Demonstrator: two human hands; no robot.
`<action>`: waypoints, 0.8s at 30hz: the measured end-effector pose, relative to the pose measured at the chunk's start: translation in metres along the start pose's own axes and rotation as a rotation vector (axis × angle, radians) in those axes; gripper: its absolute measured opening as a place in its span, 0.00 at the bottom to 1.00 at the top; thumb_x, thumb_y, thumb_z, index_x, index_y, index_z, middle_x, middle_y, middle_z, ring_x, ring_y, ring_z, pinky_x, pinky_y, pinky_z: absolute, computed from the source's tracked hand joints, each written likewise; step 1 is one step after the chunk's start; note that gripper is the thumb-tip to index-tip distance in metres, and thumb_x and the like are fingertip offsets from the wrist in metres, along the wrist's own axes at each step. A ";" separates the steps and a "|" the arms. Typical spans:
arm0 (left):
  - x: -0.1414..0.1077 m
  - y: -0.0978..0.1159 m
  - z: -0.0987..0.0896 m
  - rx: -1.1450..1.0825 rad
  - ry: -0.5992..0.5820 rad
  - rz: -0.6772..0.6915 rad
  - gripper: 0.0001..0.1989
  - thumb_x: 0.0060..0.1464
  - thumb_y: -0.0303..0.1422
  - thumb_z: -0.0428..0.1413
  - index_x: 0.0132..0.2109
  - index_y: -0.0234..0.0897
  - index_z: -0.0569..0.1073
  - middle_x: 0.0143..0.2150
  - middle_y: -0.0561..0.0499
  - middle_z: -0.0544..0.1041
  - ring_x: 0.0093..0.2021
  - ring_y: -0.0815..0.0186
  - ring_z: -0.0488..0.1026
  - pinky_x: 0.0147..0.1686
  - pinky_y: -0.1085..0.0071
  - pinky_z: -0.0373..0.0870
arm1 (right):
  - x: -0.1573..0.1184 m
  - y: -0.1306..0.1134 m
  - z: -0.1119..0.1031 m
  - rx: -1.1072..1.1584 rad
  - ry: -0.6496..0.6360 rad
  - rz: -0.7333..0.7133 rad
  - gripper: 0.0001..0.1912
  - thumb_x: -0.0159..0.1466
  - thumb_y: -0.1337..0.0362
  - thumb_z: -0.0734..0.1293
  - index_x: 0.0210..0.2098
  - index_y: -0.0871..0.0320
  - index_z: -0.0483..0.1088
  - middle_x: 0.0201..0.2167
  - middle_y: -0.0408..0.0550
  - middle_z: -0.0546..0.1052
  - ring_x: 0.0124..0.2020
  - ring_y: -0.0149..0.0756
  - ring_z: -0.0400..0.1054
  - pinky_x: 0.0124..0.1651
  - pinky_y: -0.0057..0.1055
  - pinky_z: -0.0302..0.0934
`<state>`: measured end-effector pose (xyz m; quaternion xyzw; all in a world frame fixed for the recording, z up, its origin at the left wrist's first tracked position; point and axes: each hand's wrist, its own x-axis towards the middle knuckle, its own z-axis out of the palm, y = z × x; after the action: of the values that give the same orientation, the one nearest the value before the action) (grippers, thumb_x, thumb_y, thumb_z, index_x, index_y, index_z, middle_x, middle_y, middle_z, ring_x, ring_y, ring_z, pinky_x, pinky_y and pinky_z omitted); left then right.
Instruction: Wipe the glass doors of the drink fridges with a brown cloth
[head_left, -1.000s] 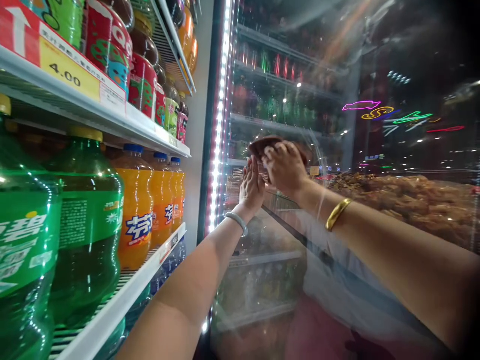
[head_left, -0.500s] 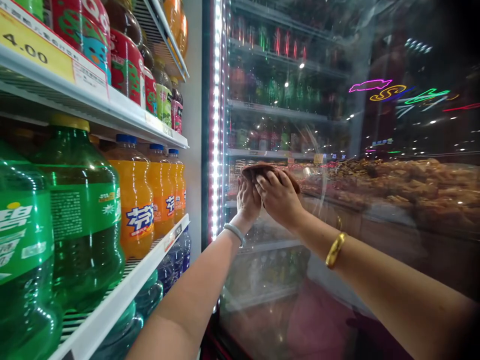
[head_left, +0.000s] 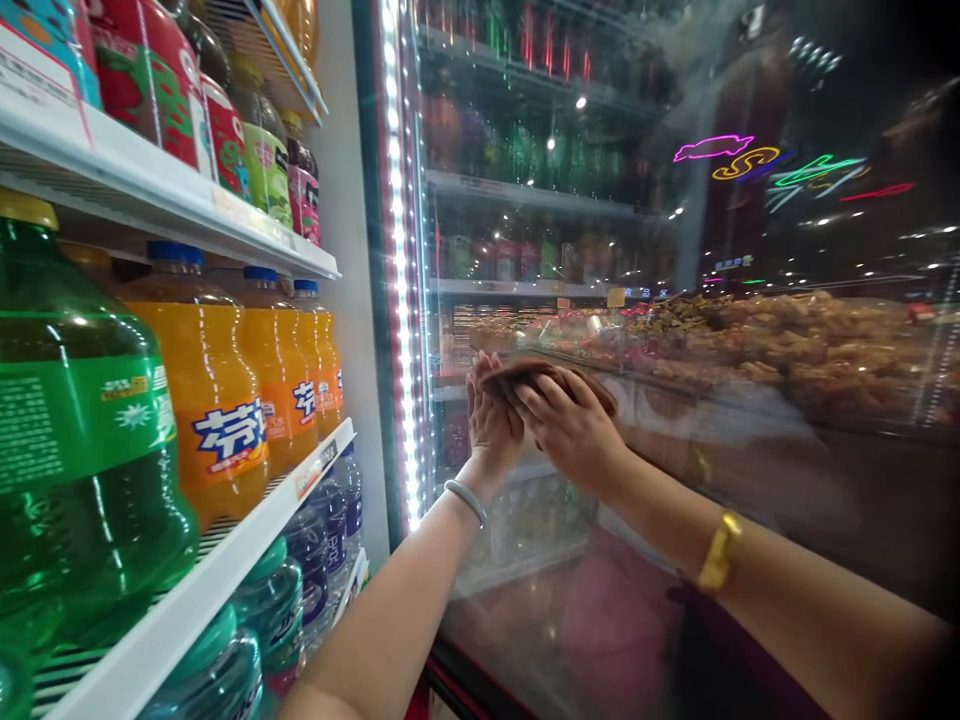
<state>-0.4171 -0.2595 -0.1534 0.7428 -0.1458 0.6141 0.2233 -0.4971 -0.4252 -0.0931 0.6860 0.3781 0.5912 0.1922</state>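
In the head view a brown cloth (head_left: 517, 374) lies against the inner side of a glass cooler door (head_left: 660, 560). My right hand (head_left: 574, 430), below a gold bangle, holds the cloth to the glass with its fingers bent over it. Just left of it my left hand (head_left: 493, 425), with a pale bracelet at the wrist, rests on the glass with fingers stretched upward. Its edge meets the cloth and my right fingers. The part of the cloth under my right palm is hidden.
A bright LED strip (head_left: 401, 290) runs down the door's hinge side. On the left, cooler shelves (head_left: 225, 560) carry green soda bottles (head_left: 82, 420), orange soda bottles (head_left: 214, 400) and other drinks. Reflections of shelves, food and neon signs cover the glass.
Both hands and the cloth have slid slightly down the glass, the cloth a little to the right. The camera view has shifted, so the shelves appear further left.
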 end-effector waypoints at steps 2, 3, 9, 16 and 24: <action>-0.012 0.005 -0.001 -0.009 -0.007 0.022 0.34 0.71 0.33 0.40 0.79 0.34 0.41 0.81 0.41 0.43 0.80 0.56 0.37 0.78 0.48 0.38 | -0.030 0.012 -0.016 -0.002 0.011 -0.023 0.19 0.69 0.65 0.65 0.58 0.56 0.75 0.61 0.48 0.76 0.62 0.46 0.61 0.71 0.49 0.49; -0.017 0.009 -0.001 -0.013 -0.012 0.031 0.34 0.71 0.32 0.39 0.79 0.35 0.38 0.81 0.42 0.41 0.80 0.57 0.35 0.78 0.48 0.37 | -0.038 0.022 -0.024 -0.020 0.015 0.017 0.19 0.69 0.66 0.66 0.59 0.57 0.75 0.59 0.49 0.77 0.60 0.46 0.63 0.71 0.50 0.50; -0.022 0.030 0.004 -0.060 0.018 0.020 0.35 0.71 0.31 0.37 0.79 0.39 0.32 0.81 0.45 0.36 0.80 0.60 0.31 0.78 0.49 0.34 | -0.013 0.036 -0.028 -0.179 0.103 0.324 0.19 0.72 0.65 0.62 0.59 0.58 0.73 0.60 0.51 0.77 0.61 0.48 0.62 0.68 0.51 0.51; -0.027 0.021 -0.015 -0.194 -0.012 0.045 0.30 0.75 0.37 0.34 0.79 0.40 0.40 0.80 0.45 0.47 0.80 0.61 0.42 0.78 0.53 0.43 | -0.059 -0.013 -0.020 0.042 0.022 0.070 0.20 0.69 0.68 0.66 0.60 0.57 0.73 0.59 0.48 0.78 0.61 0.44 0.63 0.71 0.48 0.52; -0.027 0.024 -0.025 -0.350 0.052 -0.153 0.30 0.75 0.36 0.36 0.79 0.45 0.40 0.81 0.50 0.44 0.79 0.64 0.46 0.77 0.59 0.51 | 0.040 -0.006 0.020 0.250 0.014 0.290 0.21 0.73 0.68 0.57 0.62 0.60 0.71 0.65 0.54 0.72 0.69 0.50 0.58 0.74 0.60 0.47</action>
<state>-0.4552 -0.2693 -0.1721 0.6853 -0.1877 0.5797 0.3989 -0.4796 -0.3877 -0.0756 0.7476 0.3469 0.5661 0.0157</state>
